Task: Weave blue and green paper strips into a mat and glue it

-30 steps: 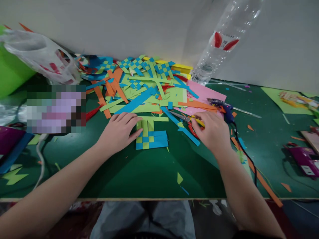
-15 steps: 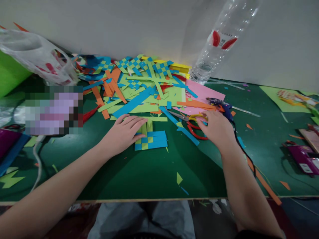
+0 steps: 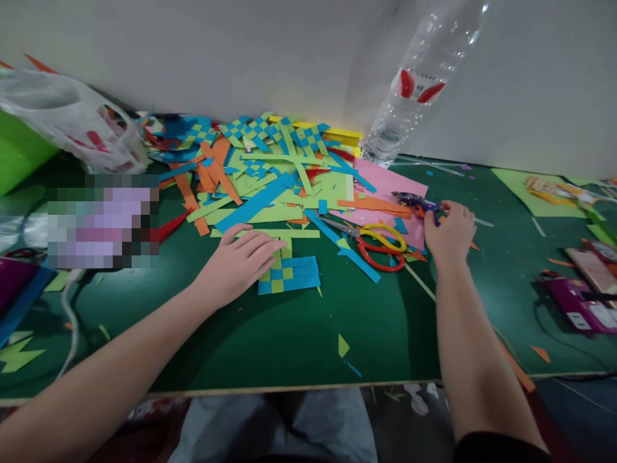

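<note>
A small woven piece of blue and green paper strips (image 3: 303, 271) lies flat on the table in front of me. My left hand (image 3: 243, 260) rests over its upper left side, fingers stretched out, hiding part of the weave. Farther right, my right hand (image 3: 450, 231) is closed around the handle end of a blue glue gun (image 3: 413, 200), whose nozzle points left over a pink sheet (image 3: 385, 180). Scissors with red and yellow handles (image 3: 383, 247) lie left of that hand, blades partly open.
Behind the weave spreads a heap of paper strips (image 3: 260, 209). A clear plastic bottle (image 3: 409, 96) leans at the wall. To the left are a plastic bag (image 3: 81, 122) and a blurred-out device (image 3: 116, 222) with a cable. At right sits a purple box (image 3: 573, 302).
My right hand has moved right, from over the scissors to the glue gun, and closed on it. My left hand has shifted slightly on the woven paper.
</note>
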The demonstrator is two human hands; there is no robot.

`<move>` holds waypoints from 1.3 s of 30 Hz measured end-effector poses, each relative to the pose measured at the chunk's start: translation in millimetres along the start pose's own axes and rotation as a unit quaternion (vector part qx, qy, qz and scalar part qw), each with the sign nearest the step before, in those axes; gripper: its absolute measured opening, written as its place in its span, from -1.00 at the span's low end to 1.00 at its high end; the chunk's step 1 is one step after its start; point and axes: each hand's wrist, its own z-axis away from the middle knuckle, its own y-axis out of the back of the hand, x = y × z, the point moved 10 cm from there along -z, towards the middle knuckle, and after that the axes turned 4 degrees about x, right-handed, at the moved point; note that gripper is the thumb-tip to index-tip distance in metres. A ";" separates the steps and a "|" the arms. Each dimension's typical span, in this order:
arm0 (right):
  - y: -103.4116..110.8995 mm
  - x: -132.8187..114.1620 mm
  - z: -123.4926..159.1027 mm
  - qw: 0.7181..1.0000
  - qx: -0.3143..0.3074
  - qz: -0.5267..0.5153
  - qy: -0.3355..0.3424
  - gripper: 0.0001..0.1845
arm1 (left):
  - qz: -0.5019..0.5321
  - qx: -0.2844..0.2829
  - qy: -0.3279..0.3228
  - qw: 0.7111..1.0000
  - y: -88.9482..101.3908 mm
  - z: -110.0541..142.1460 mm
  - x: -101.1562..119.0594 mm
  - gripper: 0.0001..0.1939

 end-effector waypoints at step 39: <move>8.4 -4.3 -5.9 0.997 0.052 -0.043 -0.049 -0.62 | 0.162 -0.094 -0.123 0.975 13.0 14.0 31.4 -0.83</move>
